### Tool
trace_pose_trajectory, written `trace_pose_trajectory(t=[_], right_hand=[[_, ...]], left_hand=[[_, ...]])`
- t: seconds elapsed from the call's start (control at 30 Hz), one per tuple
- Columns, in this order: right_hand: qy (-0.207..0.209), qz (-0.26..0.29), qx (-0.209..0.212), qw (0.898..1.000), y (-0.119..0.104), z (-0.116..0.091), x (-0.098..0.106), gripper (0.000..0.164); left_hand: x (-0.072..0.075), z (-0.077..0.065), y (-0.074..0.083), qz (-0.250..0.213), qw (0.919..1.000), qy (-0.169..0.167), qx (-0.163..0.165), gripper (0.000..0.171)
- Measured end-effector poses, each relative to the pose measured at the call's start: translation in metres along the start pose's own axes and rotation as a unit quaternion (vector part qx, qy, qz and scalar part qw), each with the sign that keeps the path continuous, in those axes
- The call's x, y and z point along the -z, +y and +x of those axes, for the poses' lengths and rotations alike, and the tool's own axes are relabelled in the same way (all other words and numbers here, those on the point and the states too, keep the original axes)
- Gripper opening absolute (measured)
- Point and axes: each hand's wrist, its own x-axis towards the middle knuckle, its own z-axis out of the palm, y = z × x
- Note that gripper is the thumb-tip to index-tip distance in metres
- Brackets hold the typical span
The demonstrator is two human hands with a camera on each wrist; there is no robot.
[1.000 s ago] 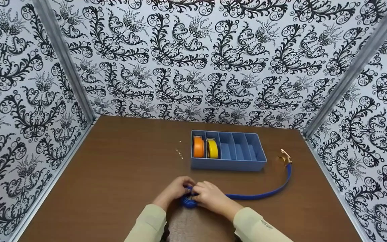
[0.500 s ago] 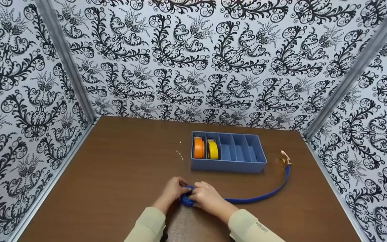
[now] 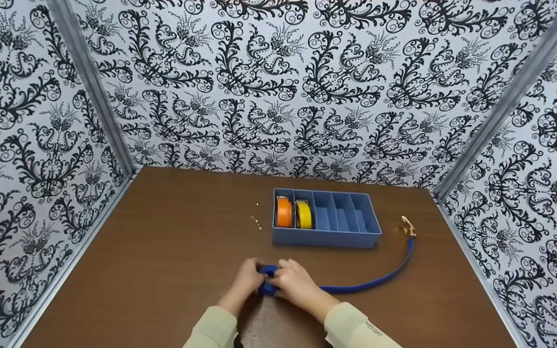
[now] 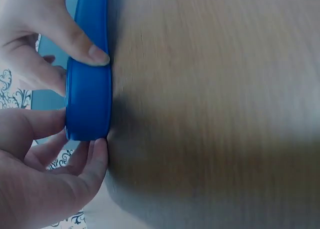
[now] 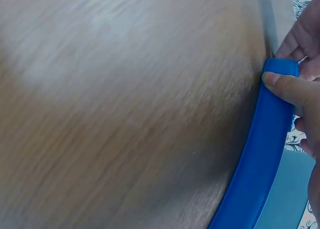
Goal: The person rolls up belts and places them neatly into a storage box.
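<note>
A blue belt [image 3: 356,289] lies on the table, wound into a coil [image 4: 89,101] at one end. My left hand [image 3: 248,279] holds the coil's left side, its fingers curled along the outer wrap. From the other side my right hand [image 3: 296,282] pinches the strap where it meets the roll; the thumb [image 5: 272,79] presses on the strap's outer face. The coil stands on its edge, with an opening in its middle. To the right, the unrolled length curves away from me and ends in a gold buckle [image 3: 408,228].
Beyond my hands stands a blue-grey divided box [image 3: 327,239]. An orange rolled belt [image 3: 284,212] fills its leftmost compartment and a yellow rolled belt [image 3: 303,215] the one beside it. Small pale specks [image 3: 257,222] lie left of the box. Patterned walls [image 3: 269,96] enclose the table.
The coil and both hands have shifted slightly left. The loose strap and its buckle have been drawn a little toward the coil, and the coil's middle shows more between the hands.
</note>
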Motion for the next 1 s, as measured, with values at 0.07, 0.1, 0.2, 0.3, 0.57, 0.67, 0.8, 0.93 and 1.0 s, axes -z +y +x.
trace_pose_trajectory(t=[0.07,0.1,0.2,0.3,0.57,0.67,0.8,0.93,1.0], right_hand=[[-0.006,0.004,0.006,1.000,0.002,0.000,0.000,0.028],[-0.010,0.004,0.012,1.000,0.003,-0.001,0.000,0.028],[-0.026,0.009,0.027,0.999,0.005,-0.004,0.001,0.031],[-0.047,0.021,0.037,0.998,0.008,-0.010,0.002,0.036],[-0.059,0.090,0.080,0.991,0.021,-0.022,0.011,0.036],[-0.054,0.091,0.102,0.989,0.028,-0.021,0.014,0.031],[-0.059,0.081,0.118,0.988,0.033,-0.020,0.014,0.026],[-0.062,0.080,0.108,0.989,0.030,-0.019,0.011,0.024],[-0.061,0.074,0.096,0.991,0.027,-0.017,0.010,0.023]], left_hand=[[0.001,0.002,0.000,0.008,0.9999,-0.007,-0.005,0.020],[0.001,0.003,0.000,0.014,0.9997,-0.014,-0.014,0.019],[0.002,0.006,-0.002,0.029,0.9978,-0.045,-0.040,0.018],[0.005,0.009,-0.004,0.035,0.9937,-0.081,-0.070,0.019],[0.010,0.016,0.001,0.053,0.9755,-0.174,-0.123,0.024],[0.009,0.020,0.004,0.063,0.9659,-0.210,-0.137,0.025],[0.007,0.026,0.007,0.075,0.9550,-0.242,-0.154,0.025],[0.006,0.027,0.004,0.067,0.9524,-0.244,-0.169,0.028],[0.004,0.025,0.002,0.060,0.9559,-0.229,-0.174,0.028]])
